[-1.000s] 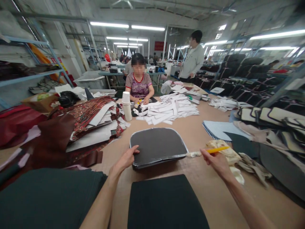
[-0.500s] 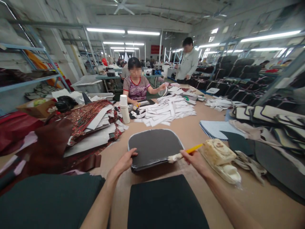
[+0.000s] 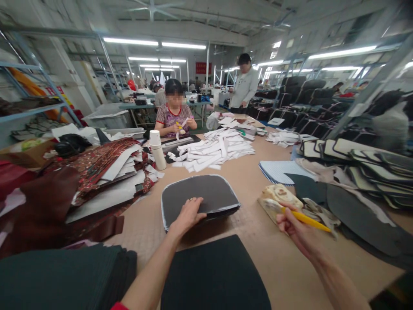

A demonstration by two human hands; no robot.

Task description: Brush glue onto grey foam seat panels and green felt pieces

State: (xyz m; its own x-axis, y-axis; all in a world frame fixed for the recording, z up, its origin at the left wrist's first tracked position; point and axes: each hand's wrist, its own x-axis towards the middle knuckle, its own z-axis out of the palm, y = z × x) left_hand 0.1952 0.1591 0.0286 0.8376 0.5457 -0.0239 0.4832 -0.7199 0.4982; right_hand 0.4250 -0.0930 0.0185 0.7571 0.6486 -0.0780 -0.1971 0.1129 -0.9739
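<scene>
A stack of dark grey rounded panels point(image 3: 200, 193) with pale, wet-looking edges lies on the table in front of me. My left hand point(image 3: 190, 212) rests on its near edge, fingers stretched over the top panel and the thumb at the front edge. In my right hand point(image 3: 292, 221) is a brush with a yellow handle point(image 3: 308, 220), pinched between thumb and fingers. Its whitish bristles are at a cream-coloured, crusted container point(image 3: 269, 211), partly hidden by the brush and hand. Nearest me lies a dark green panel point(image 3: 214, 275).
Dark green sheets point(image 3: 61, 275) are stacked at the left, below patterned red-brown material point(image 3: 97, 168). White paper cups point(image 3: 157, 150) stand by white strips point(image 3: 213, 148). Across the table a co-worker point(image 3: 174, 114) handles a strip. Pale dark-edged panels point(image 3: 371, 161) lie at the right.
My right hand has carried the brush from the panel stack's right corner to the cream container. My left hand has shifted from the stack's left edge onto its near edge.
</scene>
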